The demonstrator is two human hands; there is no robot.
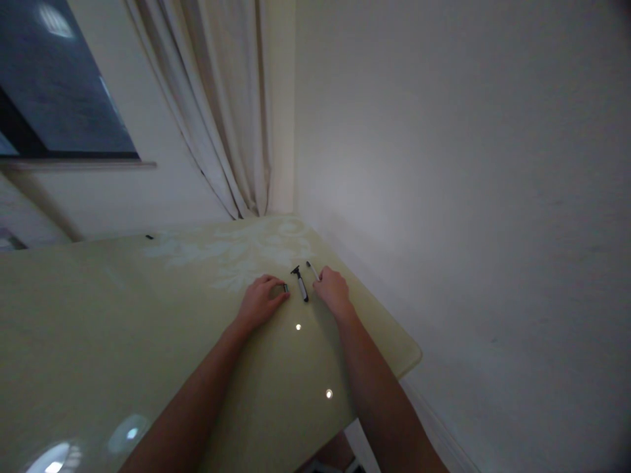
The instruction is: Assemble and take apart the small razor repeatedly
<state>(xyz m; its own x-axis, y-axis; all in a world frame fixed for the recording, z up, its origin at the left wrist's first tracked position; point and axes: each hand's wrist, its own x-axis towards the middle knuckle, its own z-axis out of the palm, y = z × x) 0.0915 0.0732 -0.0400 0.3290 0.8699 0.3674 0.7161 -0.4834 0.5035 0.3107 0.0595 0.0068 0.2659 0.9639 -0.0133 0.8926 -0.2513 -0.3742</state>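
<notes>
Beside the razor (300, 284), left fingers (275, 282) touch a cap (286, 288), right fingers (324, 274) a pen (312, 269); grasp unclear.

2 arms show bare from the bottom edge of the view up to the fingertips: the left forearm (197, 387) at 7 o'clock, the right forearm (379, 387) at 5 o'clock. The left hand (259, 303) and the right hand (334, 289) are bare as well, knuckles rounded. The dim light hides finer detail such as nails.
</notes>
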